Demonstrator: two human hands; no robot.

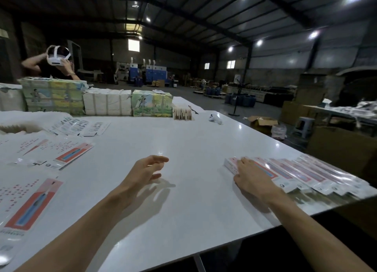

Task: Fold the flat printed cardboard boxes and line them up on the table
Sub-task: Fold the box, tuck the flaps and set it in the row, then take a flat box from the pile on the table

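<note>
Cardboard boxes (306, 172), folded long and slim with glossy pink-and-red print, lie side by side in a slanted row at the right of the frame, on the smooth white table (183, 141). The right hand (252, 176) rests flat on the leftmost box (229, 164), fingers straight, gripping nothing. The left hand (145, 170) hovers at centre above the tabletop, fingers loosely spread and empty. Flat printed blanks (32, 206) cover the left edge. Wrapped rectangular bundles (53, 96) stand at upper left, with a white controller (215, 118) at upper centre.
</note>
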